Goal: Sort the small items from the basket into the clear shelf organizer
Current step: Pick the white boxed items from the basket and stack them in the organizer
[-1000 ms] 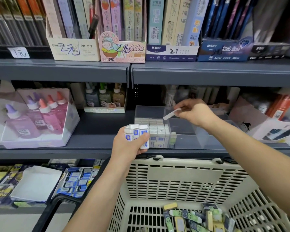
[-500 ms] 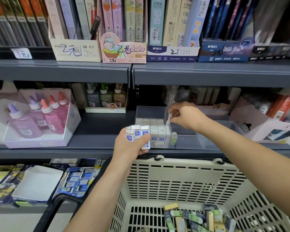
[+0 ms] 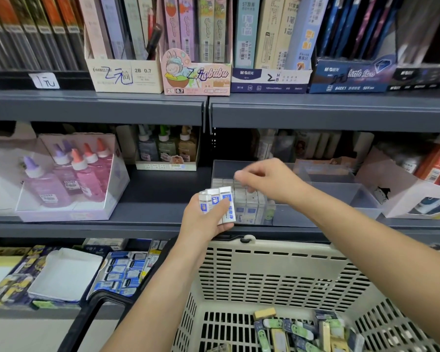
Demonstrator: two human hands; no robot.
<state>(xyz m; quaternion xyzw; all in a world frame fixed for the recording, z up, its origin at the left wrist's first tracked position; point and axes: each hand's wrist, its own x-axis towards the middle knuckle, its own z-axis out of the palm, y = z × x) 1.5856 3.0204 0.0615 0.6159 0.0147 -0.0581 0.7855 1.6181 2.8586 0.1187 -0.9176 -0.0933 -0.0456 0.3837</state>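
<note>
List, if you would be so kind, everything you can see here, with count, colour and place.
clear organizer: one, transparent, middle shelf
shelved erasers: many, white, upright rows in the organizer's left compartment
held erasers: three, white with blue print, in front of the organizer
basket: one, cream, below the shelf
small items: many, green, yellow and blue, basket floor
glue bottles: several, pink and purple, clear box at left
display boxes: several, mixed colours, top shelf
left hand: one, grips the held erasers
right hand: one, blurred, over the shelved erasers; grip unclear
</note>
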